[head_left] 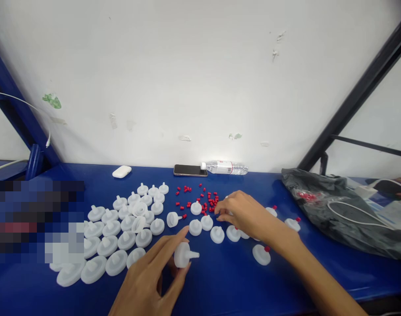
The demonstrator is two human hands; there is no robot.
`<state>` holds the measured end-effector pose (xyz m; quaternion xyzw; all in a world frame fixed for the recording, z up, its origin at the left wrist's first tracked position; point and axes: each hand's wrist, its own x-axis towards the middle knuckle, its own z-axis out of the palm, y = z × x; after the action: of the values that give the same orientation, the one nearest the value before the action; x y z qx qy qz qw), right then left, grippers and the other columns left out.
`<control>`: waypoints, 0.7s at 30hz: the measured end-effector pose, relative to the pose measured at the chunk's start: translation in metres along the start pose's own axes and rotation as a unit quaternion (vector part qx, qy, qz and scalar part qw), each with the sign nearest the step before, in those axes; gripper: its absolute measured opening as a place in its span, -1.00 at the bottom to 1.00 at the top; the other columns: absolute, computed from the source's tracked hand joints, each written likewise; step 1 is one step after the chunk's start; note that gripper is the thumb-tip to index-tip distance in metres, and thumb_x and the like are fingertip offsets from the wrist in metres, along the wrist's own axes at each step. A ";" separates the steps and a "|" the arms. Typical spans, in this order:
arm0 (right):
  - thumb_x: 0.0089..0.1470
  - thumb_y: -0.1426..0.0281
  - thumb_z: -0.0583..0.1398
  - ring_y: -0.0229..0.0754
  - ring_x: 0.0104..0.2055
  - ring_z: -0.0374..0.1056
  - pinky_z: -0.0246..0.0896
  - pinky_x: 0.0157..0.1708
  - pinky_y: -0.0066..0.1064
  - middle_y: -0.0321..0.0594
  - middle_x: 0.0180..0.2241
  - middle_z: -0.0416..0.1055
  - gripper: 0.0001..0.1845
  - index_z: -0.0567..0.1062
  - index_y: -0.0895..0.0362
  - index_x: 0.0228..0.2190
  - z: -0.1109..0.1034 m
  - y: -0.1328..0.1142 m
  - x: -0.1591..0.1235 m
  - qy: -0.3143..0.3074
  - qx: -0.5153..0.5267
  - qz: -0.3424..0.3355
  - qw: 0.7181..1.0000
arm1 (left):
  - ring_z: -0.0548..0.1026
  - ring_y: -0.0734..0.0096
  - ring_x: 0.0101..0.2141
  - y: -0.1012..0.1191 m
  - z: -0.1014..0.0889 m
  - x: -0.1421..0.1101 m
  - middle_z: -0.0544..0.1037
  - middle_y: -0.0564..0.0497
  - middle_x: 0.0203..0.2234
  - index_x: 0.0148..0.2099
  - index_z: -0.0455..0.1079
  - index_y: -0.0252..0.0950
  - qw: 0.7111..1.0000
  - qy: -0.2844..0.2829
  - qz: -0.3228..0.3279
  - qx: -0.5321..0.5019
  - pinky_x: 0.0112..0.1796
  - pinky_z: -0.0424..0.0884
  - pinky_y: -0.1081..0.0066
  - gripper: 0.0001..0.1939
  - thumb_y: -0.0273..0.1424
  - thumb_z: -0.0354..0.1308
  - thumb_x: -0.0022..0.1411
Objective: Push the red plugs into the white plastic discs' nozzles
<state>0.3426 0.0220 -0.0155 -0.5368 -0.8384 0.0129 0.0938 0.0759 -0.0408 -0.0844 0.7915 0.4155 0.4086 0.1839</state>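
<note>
Left hand (154, 272): pinching funnel (182, 255), lower centre
Right hand (244, 213): fingers narrow beside red caps (211, 202), cannot tell if holding one
Bottle (224, 167): on bench (220, 281), right of centre

A flat blue tabletop (226, 281) carries a crowded group of round, translucent white plastic pieces with spouts (107, 245) on its left, with more such pieces spread across the middle and right, some tipped with red. Small red cylindrical caps (209, 202) lie scattered near the middle. Along the far edge lie a rounded white case (121, 171), a dark rectangular phone (190, 170) and a clear plastic bottle (225, 167), and a crumpled dark grey plastic bag (332, 224) lies at the right.
</note>
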 end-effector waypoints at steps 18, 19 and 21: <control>0.02 0.63 0.24 -0.15 -0.52 0.42 0.05 -0.43 -0.34 -0.31 -0.51 0.58 -0.72 0.63 0.03 -0.53 -0.002 0.023 -0.013 -0.034 -0.030 0.045 0.998 | 0.39 0.59 -0.65 0.000 0.002 0.002 0.55 0.28 -0.46 0.11 0.40 0.09 0.999 0.000 -0.038 0.006 -0.57 0.40 0.60 -0.70 -0.26 0.20 0.35; 0.00 0.66 0.23 -0.17 -0.53 0.41 0.03 -0.44 -0.35 -0.32 -0.55 0.56 -0.69 0.60 0.04 -0.57 0.000 0.024 -0.012 -0.034 -0.030 0.041 0.998 | 0.39 0.59 -0.65 0.000 0.002 0.003 0.55 0.28 -0.47 0.11 0.40 0.09 0.999 -0.002 -0.039 0.006 -0.58 0.40 0.59 -0.70 -0.25 0.20 0.35; -0.02 0.68 0.22 -0.19 -0.53 0.38 0.02 -0.44 -0.35 -0.33 -0.59 0.51 -0.66 0.53 0.06 -0.65 0.002 0.023 -0.012 -0.026 -0.030 0.035 0.999 | 0.40 0.58 -0.65 -0.001 0.002 0.002 0.54 0.28 -0.48 0.12 0.40 0.08 0.999 -0.002 -0.045 0.005 -0.57 0.40 0.59 -0.70 -0.25 0.20 0.35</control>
<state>0.3677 0.0210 -0.0222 -0.5678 -0.8212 0.0054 0.0556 0.0781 -0.0385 -0.0851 0.7738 0.4524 0.3964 0.1984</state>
